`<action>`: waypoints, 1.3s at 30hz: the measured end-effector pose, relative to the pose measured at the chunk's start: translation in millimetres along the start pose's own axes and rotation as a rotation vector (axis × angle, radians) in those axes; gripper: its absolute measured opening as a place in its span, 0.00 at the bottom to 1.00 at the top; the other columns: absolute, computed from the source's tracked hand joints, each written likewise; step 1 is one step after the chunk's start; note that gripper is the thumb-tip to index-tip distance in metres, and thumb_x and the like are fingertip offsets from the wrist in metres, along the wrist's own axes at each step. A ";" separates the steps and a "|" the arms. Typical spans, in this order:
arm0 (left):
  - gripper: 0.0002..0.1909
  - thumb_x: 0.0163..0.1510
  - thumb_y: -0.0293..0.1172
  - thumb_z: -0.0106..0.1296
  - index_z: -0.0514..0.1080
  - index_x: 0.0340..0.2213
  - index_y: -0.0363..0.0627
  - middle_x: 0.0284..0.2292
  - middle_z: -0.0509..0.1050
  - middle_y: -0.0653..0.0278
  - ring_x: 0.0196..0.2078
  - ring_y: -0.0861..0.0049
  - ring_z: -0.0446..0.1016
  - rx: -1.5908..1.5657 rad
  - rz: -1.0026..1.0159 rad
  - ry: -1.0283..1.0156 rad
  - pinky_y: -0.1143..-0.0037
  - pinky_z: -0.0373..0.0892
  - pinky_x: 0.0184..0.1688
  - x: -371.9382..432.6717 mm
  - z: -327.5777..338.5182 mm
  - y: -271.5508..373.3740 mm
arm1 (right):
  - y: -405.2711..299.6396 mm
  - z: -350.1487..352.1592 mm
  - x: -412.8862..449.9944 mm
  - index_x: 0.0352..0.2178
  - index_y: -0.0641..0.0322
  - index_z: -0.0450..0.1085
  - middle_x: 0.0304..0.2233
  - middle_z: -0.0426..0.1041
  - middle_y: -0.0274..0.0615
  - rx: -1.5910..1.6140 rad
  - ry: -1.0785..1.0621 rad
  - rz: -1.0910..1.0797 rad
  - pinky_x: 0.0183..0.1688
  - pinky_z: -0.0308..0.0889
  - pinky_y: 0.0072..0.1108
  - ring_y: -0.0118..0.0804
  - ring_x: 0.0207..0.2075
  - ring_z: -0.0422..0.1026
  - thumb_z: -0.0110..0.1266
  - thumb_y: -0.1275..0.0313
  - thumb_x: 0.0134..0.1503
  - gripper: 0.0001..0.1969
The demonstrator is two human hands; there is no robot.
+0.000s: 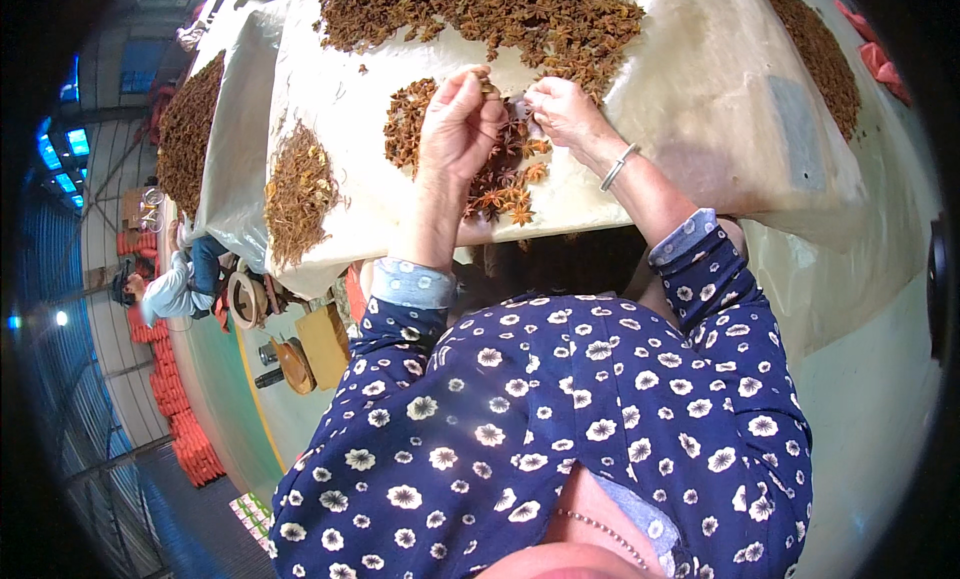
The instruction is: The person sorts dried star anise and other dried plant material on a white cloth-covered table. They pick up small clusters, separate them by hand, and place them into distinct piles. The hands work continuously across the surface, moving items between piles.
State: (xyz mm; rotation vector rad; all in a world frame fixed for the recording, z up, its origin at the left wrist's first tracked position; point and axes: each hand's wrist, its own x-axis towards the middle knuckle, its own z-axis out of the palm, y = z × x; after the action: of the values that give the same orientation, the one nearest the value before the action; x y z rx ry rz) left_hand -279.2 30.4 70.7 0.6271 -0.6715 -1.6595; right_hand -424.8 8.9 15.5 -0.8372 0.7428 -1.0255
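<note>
My left hand (461, 125) is raised above the table, its thumb and fingers pinched on a small brownish piece of star anise (488, 84). To its right, my right hand (566, 114) has its fingers curled together at the edge of the star anise; whether anything is between the fingertips is hidden. Larger whole star anise pods (502, 181) lie below and between the hands, near the table's front edge. Partly behind my left wrist is a small heap of lighter brown pieces (403, 121). A big pile of star anise (487, 13) spreads beyond both hands.
A pale plastic sheet (697, 69) covers the table. Stalks and debris (300, 193) form a heap at the left. More brown piles lie on the left (191, 136) and far right (817, 54). Another person (180, 283) sits at the left, near stacked red sacks (176, 399).
</note>
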 end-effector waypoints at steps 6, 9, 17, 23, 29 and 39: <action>0.14 0.50 0.23 0.47 0.65 0.41 0.34 0.38 0.69 0.53 0.37 0.68 0.70 0.029 -0.096 0.021 0.73 0.71 0.39 -14.6 -13.3 25.3 | -9.4 1.9 -7.3 0.27 0.56 0.63 0.16 0.59 0.21 0.050 -0.105 0.013 0.13 0.46 0.08 0.12 0.13 0.52 0.46 0.69 0.57 0.05; 0.15 0.52 0.24 0.45 0.64 0.42 0.38 0.36 0.71 0.57 0.34 0.73 0.71 0.265 -0.195 0.091 0.77 0.72 0.31 -21.9 -29.3 21.1 | -11.0 -1.0 -9.7 0.28 0.57 0.63 0.15 0.57 0.21 0.117 -0.149 0.012 0.13 0.46 0.08 0.12 0.14 0.52 0.45 0.70 0.57 0.05; 0.06 0.53 0.28 0.48 0.69 0.32 0.37 0.21 0.71 0.64 0.19 0.83 0.67 0.560 -0.198 0.216 0.84 0.63 0.21 -19.8 -7.5 -11.2 | 7.8 -5.3 3.7 0.30 0.65 0.66 0.22 0.70 0.39 -0.547 0.020 -0.384 0.26 0.63 0.22 0.31 0.24 0.68 0.45 0.70 0.55 0.08; 0.05 0.53 0.25 0.48 0.69 0.31 0.36 0.21 0.70 0.63 0.18 0.82 0.65 0.311 -0.007 0.092 0.84 0.62 0.21 -14.2 3.9 -23.5 | 3.5 -1.1 5.7 0.31 0.65 0.65 0.21 0.67 0.35 -0.401 0.113 -0.318 0.24 0.61 0.16 0.22 0.22 0.65 0.45 0.70 0.56 0.07; 0.05 0.49 0.25 0.53 0.70 0.27 0.36 0.21 0.71 0.67 0.19 0.84 0.66 0.669 -0.033 0.207 0.83 0.62 0.22 -20.0 11.6 -2.4 | -23.6 17.3 -22.6 0.32 0.62 0.64 0.25 0.71 0.46 -0.722 0.217 -0.587 0.29 0.65 0.27 0.40 0.27 0.71 0.46 0.68 0.56 0.08; 0.08 0.46 0.29 0.56 0.72 0.29 0.39 0.25 0.73 0.59 0.25 0.74 0.71 1.789 0.307 0.277 0.75 0.68 0.32 -9.4 -8.7 9.2 | -52.9 -75.5 13.2 0.27 0.60 0.62 0.15 0.55 0.27 0.767 -0.518 -0.224 0.15 0.48 0.12 0.19 0.15 0.51 0.40 0.70 0.58 0.07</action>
State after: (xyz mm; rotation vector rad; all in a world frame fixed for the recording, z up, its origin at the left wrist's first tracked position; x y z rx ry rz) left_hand -265.1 37.5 71.7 1.7781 -1.8560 -0.2679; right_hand -505.9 -36.2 22.9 -0.4721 -0.2007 -1.1101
